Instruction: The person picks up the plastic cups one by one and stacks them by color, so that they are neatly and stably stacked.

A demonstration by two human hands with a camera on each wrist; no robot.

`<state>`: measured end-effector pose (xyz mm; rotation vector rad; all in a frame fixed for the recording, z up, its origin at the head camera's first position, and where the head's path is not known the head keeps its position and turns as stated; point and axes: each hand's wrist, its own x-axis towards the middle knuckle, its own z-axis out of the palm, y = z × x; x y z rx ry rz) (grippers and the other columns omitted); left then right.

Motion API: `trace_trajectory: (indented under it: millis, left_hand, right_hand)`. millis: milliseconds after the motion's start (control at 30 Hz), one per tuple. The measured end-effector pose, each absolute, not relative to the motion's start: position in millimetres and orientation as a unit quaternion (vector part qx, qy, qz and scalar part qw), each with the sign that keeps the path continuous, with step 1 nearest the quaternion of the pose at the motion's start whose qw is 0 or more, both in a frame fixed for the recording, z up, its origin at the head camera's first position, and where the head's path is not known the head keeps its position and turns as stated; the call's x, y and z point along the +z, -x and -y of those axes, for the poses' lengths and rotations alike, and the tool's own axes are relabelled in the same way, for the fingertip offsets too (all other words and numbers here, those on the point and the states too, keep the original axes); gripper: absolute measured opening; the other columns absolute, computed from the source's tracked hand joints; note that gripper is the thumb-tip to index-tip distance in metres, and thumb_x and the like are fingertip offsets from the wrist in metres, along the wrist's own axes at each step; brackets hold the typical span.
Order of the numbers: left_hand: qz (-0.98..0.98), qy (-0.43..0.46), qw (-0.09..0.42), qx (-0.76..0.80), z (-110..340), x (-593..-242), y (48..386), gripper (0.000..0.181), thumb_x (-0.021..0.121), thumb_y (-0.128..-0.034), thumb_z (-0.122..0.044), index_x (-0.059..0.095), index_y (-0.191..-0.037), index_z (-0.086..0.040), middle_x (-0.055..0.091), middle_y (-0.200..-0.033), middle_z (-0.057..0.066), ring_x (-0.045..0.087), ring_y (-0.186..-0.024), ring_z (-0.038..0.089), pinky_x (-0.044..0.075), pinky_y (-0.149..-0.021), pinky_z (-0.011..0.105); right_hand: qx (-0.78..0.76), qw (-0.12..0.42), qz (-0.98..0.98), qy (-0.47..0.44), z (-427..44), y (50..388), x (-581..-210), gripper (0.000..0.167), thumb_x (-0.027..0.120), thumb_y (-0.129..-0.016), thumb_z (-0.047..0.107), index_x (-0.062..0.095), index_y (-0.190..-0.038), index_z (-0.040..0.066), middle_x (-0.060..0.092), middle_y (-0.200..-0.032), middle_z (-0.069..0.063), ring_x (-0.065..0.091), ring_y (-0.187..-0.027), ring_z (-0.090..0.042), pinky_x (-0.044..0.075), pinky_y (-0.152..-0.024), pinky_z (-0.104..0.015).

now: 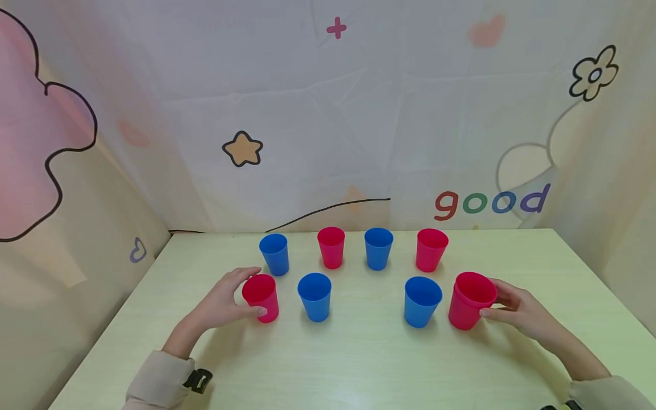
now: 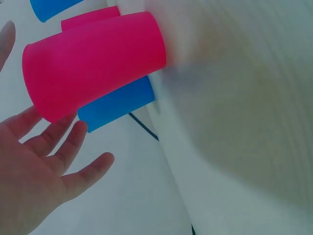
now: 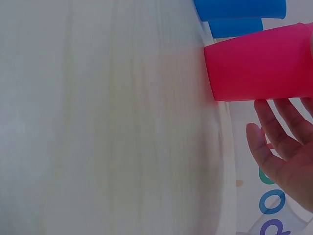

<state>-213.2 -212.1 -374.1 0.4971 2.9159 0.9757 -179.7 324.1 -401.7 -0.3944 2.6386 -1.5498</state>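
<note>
My left hand point(image 1: 225, 302) is spread around a red cup point(image 1: 267, 307) at the left of the front row, thumb on its near side and fingers toward its far side. In the left wrist view, that cup point(image 2: 98, 63) stands past the extended fingers point(image 2: 88, 176), and a gap shows beside the thumb. At the right end, my right hand point(image 1: 520, 310) holds the upper of two nested red cups point(image 1: 463, 313) near the rim, with its thumb in front. The right wrist view shows the red cups point(image 3: 259, 66) against the fingertips point(image 3: 261, 110).
Between the hands, a blue cup point(image 1: 315, 302) and another blue cup point(image 1: 421, 304) stand upright. Behind is a row with a blue cup point(image 1: 275, 259), a red cup point(image 1: 331, 250), a blue cup point(image 1: 378, 253) and a red cup point(image 1: 430, 253). A printed curtain point(image 1: 307, 114) hangs behind the table point(image 1: 348, 364).
</note>
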Motion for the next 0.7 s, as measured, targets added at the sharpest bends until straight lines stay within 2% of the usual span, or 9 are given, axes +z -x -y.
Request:
trace_trajectory:
  millis: [267,567,700]
  left_hand:
    - [-0.934,-0.156,0.025,0.321,210.6,-378.9,215.1,0.081,0.08,-0.0666,-0.031,0.041,-0.133,-0.006,0.047,-0.127,0.013,0.042,-0.115,0.034,0.047,-0.082,0.049]
    - [-0.932,-0.152,0.017,0.328,209.4,-382.8,217.7,0.075,0.079,-0.0694,-0.029,0.042,-0.131,-0.006,0.049,-0.123,0.013,0.045,-0.112,0.033,0.049,-0.08,0.045]
    - [-0.933,-0.148,0.012,0.327,208.1,-383.2,217.0,0.073,0.078,-0.0706,-0.026,0.042,-0.131,-0.006,0.048,-0.125,0.014,0.044,-0.114,0.034,0.049,-0.08,0.044]
  right_hand:
    - [-0.503,0.028,-0.854,0.127,-324.2,179.2,-402.3,0.066,0.067,-0.082,0.015,0.033,-0.134,-0.007,0.051,-0.109,0.018,0.055,-0.092,0.0,0.051,-0.074,-0.028]
    - [-0.5,0.028,-0.857,0.124,-324.3,179.4,-402.4,0.066,0.067,-0.082,0.015,0.033,-0.134,-0.007,0.053,-0.113,0.007,0.055,-0.093,0.0,0.051,-0.074,-0.028]
    - [-0.501,0.03,-0.856,0.122,-324.2,179.4,-402.2,0.066,0.067,-0.082,0.015,0.033,-0.134,-0.007,0.053,-0.113,0.008,0.055,-0.093,0.0,0.051,-0.074,-0.028]
